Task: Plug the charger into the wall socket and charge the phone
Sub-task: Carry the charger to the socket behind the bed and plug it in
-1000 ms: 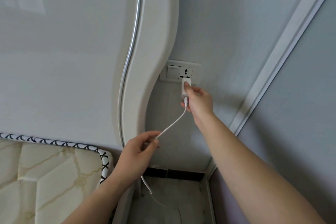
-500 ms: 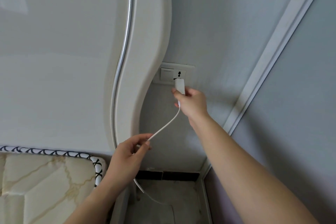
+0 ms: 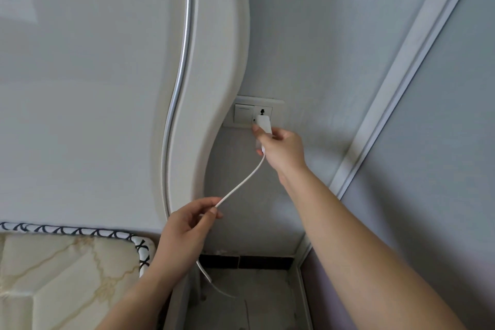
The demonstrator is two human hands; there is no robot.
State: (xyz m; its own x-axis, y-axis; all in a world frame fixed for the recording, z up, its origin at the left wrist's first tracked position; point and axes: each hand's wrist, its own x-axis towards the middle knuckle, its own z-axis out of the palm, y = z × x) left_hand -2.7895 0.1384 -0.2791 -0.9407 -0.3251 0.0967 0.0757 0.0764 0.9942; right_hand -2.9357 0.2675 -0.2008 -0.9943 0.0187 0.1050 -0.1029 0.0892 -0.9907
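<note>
White charger (image 3: 263, 124) sits in my right hand (image 3: 284, 150), fingers closed around its lower body, its top end up against the wall socket (image 3: 263, 112); I can't tell if the prongs are seated or just touching the face. The socket shares a plate (image 3: 278, 113) with a switch (image 3: 243, 113) just to its left. White cable (image 3: 242, 183) drops from the charger's bottom end, curves down and left to my left hand (image 3: 187, 225), pinched between thumb and forefinger, other fingers loosely curled. Below that hand the cable hangs on toward the floor (image 3: 251, 300); its far end is not visible, and no phone shows in view.

Edges: the curved headboard (image 3: 211, 88), pale with a silver trim strip, bulges right and overlaps the plate's left edge, so the switch is tight against it. Room around the socket is open to the right and below, across bare grey wall (image 3: 321, 48). A white moulding (image 3: 396, 83) runs diagonally at the right, well apart from my right hand. The gap between headboard and moulding narrows toward the floor, with a dark skirting band (image 3: 249, 262) at the bottom. Mattress (image 3: 67, 276) corner, cream quilted with black-and-white piping, lies lower left, just beside my left forearm.
</note>
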